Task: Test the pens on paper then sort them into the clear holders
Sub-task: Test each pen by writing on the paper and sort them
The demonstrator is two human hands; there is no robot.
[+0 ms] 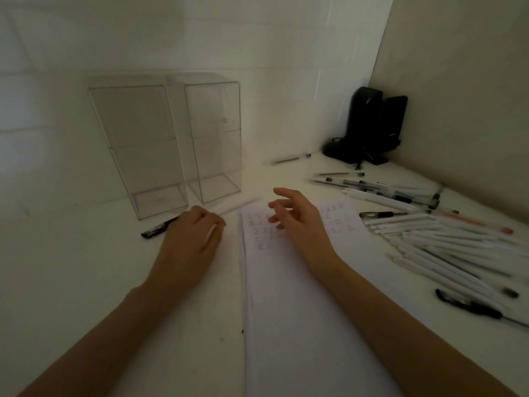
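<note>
I see my left hand lying on the white table with the fingers curled round a white pen. The pen's shaft comes out past the knuckles and points to the clear holders. The picture is dim and a little blurred there, so I cannot tell which end of the pen is which.

My right hand hovers over the paper with the fingers loosely spread, and it holds nothing. The paper lies under the right hand and forearm, just beside the left hand. Small rows of test marks are at its far end, partly hidden by the right fingers.

The two holders stand upright just beyond the left hand, side by side and touching. They are tall and transparent, and no pens show in them.

A black pen lies on the outer side of the left hand. Its near end is hidden by the hand, so I cannot tell if they touch.

The pile of pens, mostly white with some dark and one reddish, lies well to the outside of the right hand.
</note>
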